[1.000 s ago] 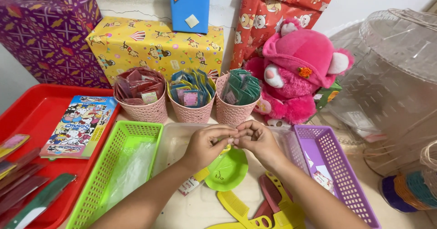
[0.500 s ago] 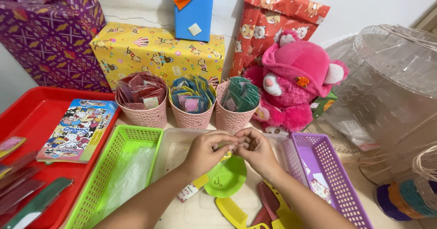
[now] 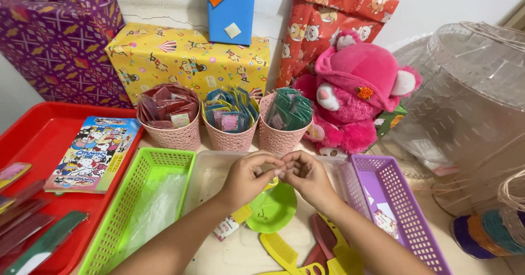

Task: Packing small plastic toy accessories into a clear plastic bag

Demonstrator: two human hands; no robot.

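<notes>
My left hand (image 3: 249, 179) and my right hand (image 3: 309, 177) meet fingertip to fingertip over a clear plastic bin (image 3: 210, 168). Together they pinch a small pale item (image 3: 279, 171), too small to make out. Below the hands, inside the bin, lie a round green plastic piece (image 3: 272, 212), yellow combs (image 3: 279, 250) and a red comb (image 3: 314, 253). A green basket (image 3: 183, 160) with clear plastic bags sits left of the bin. A purple basket (image 3: 399, 198) holding small cards sits to its right.
Three pink mesh cups (image 3: 229, 141) of small packets stand behind the bin. A red tray (image 3: 33, 138) with a cartoon booklet (image 3: 93, 154) lies at the left. Wrapped gift boxes (image 3: 186, 56) and a pink plush toy (image 3: 355, 89) line the back. A large clear container (image 3: 465, 100) stands at the right.
Both hands stay joined over the clear bin, with only slight finger movement. The camera view has shifted a little.
</notes>
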